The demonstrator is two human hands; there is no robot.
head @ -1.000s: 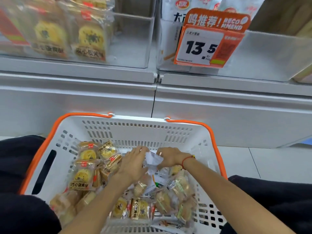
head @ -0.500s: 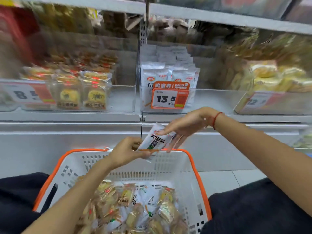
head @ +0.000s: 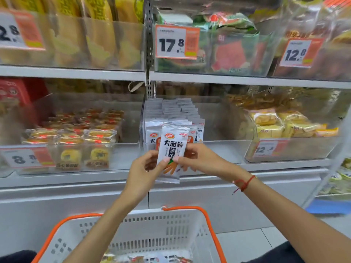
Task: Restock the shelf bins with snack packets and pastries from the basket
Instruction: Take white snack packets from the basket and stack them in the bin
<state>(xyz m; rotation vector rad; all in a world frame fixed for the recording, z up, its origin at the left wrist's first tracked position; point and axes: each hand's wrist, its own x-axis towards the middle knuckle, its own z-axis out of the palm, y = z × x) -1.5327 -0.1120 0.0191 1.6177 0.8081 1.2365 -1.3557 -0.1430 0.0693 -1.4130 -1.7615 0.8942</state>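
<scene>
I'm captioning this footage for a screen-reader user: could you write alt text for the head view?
Two hands, left hand and right hand, hold a white snack packet with black Chinese lettering upright before a clear plastic shelf bin stocked with matching packets. A white plastic basket with orange handles sits below.

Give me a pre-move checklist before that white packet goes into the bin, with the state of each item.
1. Grip: left hand and right hand both pinch the white packet at its lower half: ok.
2. Orientation: packet upright, label facing the camera: ok.
3. Right bin: the middle bin behind it holds matching white packets: ok.
4. Room: open space right of that stack: ok.
5. Path: packet's lower part is below the bin's front wall, so it likely needs lifting over: not ok.
6. Supply: basket contents mostly out of frame: cannot tell.
</scene>
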